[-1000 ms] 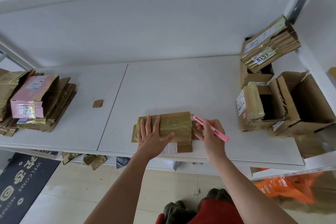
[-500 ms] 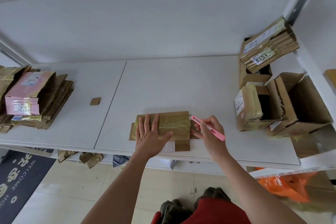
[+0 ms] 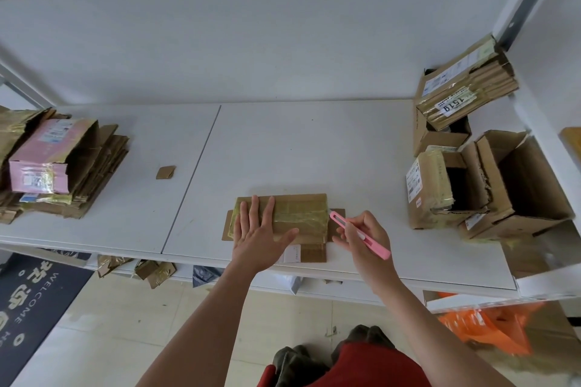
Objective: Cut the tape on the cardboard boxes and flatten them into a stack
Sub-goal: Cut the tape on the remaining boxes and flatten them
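Head view, read from the left: a stack of flattened boxes [image 3: 67, 166], topped by a pink one, sits at the far left of the white worktop [image 3: 298, 148], with a small cardboard scrap [image 3: 165, 172] lying alone between it and the middle. At centre near the front edge lies the taped box [image 3: 289, 217], already pressed low, its long axis running left to right and shiny yellowish tape wrapping its top. The left hand [image 3: 259, 237] lies open and flat on the box's left half, fingers spread, pinning it down and gripping nothing. The right hand [image 3: 361, 236] is closed in a pen-style grip on a pink cutter [image 3: 358, 234], whose tip sits right at the box's right end, touching or just beside the tape edge (I cannot tell which). The cut would likely run leftward along the long axis, toward the holding hand, so those spread fingers are what stands in the blade's path. Well apart on the right, a cluster of open boxes [image 3: 490, 188] waits uncut, with a taped bundle [image 3: 465, 85] propped above them. Nothing lies between the cutter and the tape.
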Demonstrator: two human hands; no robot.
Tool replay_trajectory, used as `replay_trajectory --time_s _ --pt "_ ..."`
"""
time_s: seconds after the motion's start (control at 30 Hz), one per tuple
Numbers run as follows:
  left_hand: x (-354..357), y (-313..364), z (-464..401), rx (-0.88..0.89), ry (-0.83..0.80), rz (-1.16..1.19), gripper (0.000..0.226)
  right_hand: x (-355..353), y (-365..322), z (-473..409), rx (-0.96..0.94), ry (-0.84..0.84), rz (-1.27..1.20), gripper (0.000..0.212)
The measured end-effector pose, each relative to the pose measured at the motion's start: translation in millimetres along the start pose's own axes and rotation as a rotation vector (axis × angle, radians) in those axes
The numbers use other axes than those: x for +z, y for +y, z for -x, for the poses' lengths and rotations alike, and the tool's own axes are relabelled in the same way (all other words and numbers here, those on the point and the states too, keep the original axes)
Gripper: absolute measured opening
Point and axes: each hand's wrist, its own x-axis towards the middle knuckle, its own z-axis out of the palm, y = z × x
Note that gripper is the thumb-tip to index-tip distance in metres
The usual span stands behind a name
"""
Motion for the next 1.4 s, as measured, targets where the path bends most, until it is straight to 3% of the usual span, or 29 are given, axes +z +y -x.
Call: replay_trajectory --time_s 0.33,0.47,0.6,0.8,0.93,1.07,1.2,1.4 --pt "-1.4 -1.4 -0.7 0.005 -0.025 -0.016 0.092 -4.3 4.4 16.2 -0.042 -0.023 0.096 0.016" --pt "-4.1 -0.5 0.0 -0.001 -0.039 0.000 0.092 -8.2 -2.4 21.6 -0.048 -0.052 0.097 0.039" --pt "-15.8 1.2 -3.6 -0.019 -0.044 0.013 0.095 -17.3 -2.9 14.9 -0.001 -0.081 0.142 0.018" --pt "-42.3 3.5 -19.8 0.013 -0.036 -0.106 0.084 -15.2 -10.4 11.0 0.032 0.018 -0.042 0.013" --pt "-39.9 2.8 -16.9 -0.047 0.035 -0.190 0.091 -13.2 -11.4 12.4 0.064 0.088 -0.074 0.011" --pt "-42.5 2.5 -8.5 -0.312 0.128 -0.051 0.090 -7.5 -14.4 13.4 0.056 0.110 -0.049 0.010" --pt "-47.1 -5.4 -7.7 -0.416 0.126 0.100 0.085 4.6 -14.9 12.3 0.044 0.078 -0.039 0.012" --pt "-43.8 -1.9 -1.4 -0.510 0.062 0.749 0.097 32.7 -18.4 20.2 0.055 0.003 -0.038 0.012"
